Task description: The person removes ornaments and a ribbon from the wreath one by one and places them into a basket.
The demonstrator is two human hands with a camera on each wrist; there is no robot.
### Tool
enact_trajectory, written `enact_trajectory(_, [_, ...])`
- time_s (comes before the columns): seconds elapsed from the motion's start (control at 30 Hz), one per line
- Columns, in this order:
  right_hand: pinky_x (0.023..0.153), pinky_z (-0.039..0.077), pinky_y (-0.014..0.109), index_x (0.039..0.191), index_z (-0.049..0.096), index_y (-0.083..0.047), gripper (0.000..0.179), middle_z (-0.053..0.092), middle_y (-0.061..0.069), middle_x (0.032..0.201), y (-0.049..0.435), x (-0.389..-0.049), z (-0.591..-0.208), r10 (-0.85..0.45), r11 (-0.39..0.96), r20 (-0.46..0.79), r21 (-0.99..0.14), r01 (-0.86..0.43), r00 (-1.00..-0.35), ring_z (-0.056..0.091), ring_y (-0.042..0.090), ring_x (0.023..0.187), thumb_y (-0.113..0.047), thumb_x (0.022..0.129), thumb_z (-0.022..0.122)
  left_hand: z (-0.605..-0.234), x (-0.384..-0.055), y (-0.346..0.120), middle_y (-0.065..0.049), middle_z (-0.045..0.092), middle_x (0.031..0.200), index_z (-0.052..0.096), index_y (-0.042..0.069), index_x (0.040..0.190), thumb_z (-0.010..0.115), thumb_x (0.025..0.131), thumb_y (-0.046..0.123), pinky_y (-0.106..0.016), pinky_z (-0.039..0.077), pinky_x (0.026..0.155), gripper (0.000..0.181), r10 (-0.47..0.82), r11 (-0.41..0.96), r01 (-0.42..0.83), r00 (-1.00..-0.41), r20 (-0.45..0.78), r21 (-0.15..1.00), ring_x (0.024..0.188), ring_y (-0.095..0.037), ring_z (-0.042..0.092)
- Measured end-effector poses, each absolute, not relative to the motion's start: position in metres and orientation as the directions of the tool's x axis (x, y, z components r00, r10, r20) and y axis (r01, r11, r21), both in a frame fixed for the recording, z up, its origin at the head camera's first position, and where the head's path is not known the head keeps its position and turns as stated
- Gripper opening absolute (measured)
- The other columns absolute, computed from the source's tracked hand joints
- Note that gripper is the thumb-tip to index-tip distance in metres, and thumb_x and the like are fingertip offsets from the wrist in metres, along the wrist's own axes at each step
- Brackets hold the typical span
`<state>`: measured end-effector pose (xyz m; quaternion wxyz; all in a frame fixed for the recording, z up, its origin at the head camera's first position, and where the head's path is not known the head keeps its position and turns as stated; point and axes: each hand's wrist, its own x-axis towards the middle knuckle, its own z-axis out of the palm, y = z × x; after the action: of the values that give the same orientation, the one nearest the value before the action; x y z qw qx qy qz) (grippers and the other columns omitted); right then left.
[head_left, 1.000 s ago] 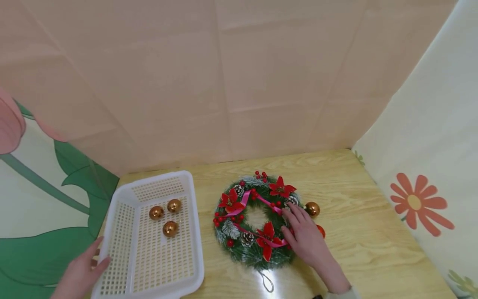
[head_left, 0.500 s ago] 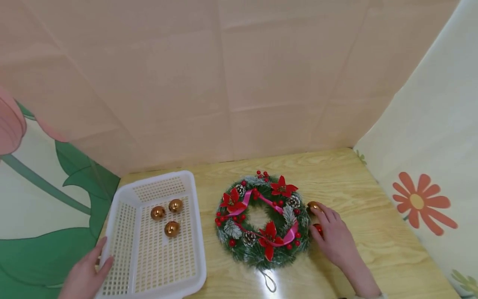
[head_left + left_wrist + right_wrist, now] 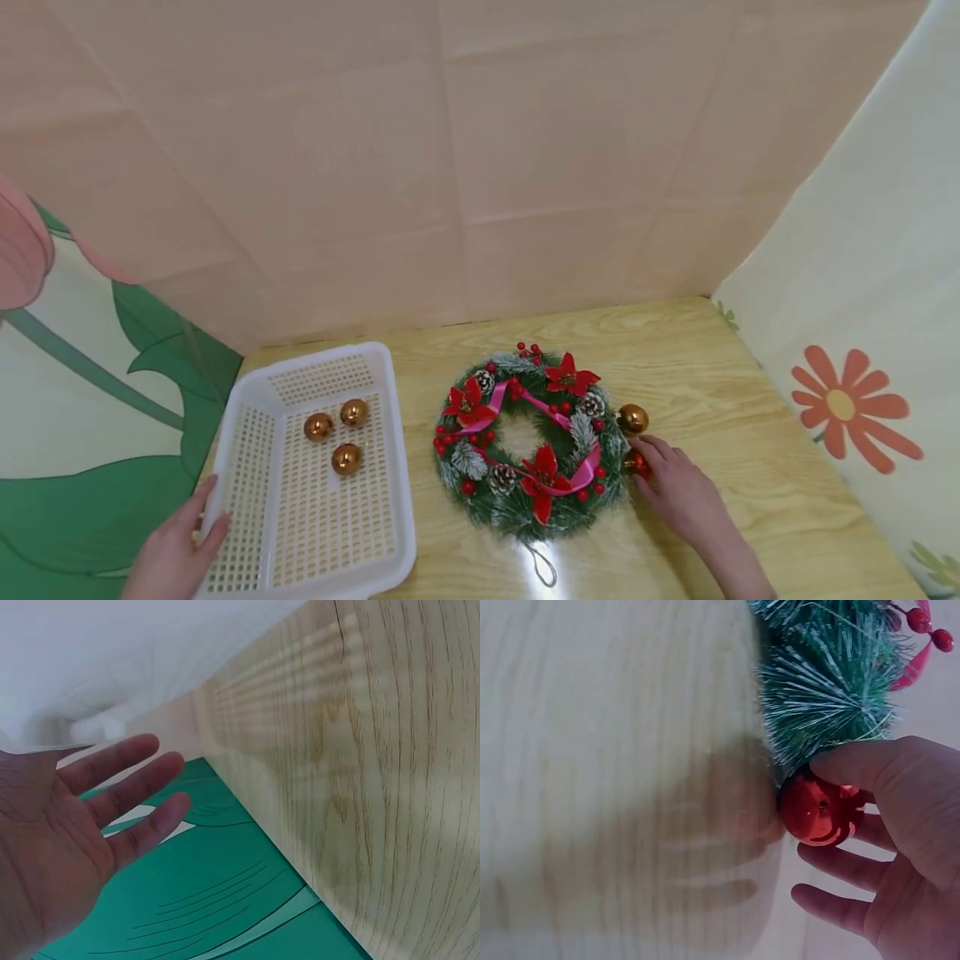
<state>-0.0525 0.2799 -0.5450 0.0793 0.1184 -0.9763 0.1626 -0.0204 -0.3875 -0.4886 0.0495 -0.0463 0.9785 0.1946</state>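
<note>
A green wreath [image 3: 487, 508] with red poinsettias, pinecones, berries and pink ribbon lies on the table. At its right edge my right hand [image 3: 686, 492] pinches a red Christmas bauble [image 3: 819, 808] between thumb and fingers, with the other fingers spread below it. Just above that hand sits a gold bauble [image 3: 633, 418], touching or very near the wreath. On the left stands a white plastic basket [image 3: 401, 500] holding three gold baubles [image 3: 347, 459]. My left hand [image 3: 172, 542] holds the basket's left rim, thumb over it; in the left wrist view three fingers extend free beneath.
The wooden table [image 3: 750, 500] runs to the back wall, covered with plain beige cloth [image 3: 450, 167]. Printed flower cloths [image 3: 840, 250] flank both sides. A hanging loop [image 3: 542, 567] sticks out from the wreath's near edge.
My right hand has left the wreath's right side, passed over the gold bauble and come down to the red bauble, which it now pinches. My left hand stays at the basket.
</note>
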Motion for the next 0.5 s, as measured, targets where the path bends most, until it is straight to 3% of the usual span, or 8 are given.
enact_trajectory(0.27, [0.084,0.055,0.061,0.128,0.066,0.002,0.053,0.066,0.021,0.122,0.284,-0.052,-0.543,-0.228,0.915,0.220,-0.285,-0.286,-0.948,0.064,0.046,0.106,-0.008,0.080,0.086,-0.490,-0.019,-0.386,-0.036,0.064,0.113,0.037,-0.013,0.149,0.059,0.103,0.023,-0.045,0.054,0.063,0.062,-0.055,0.915,-0.070,-0.997,-0.048,0.398,0.086,-0.038,0.068])
enact_trajectory(0.5, [0.076,0.057,0.060,0.125,0.068,0.000,0.054,0.067,0.021,0.118,0.283,-0.052,-0.520,-0.223,0.906,0.274,-0.296,-0.303,-0.935,0.066,0.044,0.101,-0.007,0.076,0.089,-0.492,-0.018,-0.387,-0.038,0.062,0.117,0.036,-0.012,0.151,0.057,0.105,0.025,-0.044,0.054,0.064,0.063,-0.061,0.912,-0.081,-0.996,-0.062,0.403,0.086,-0.038,0.068])
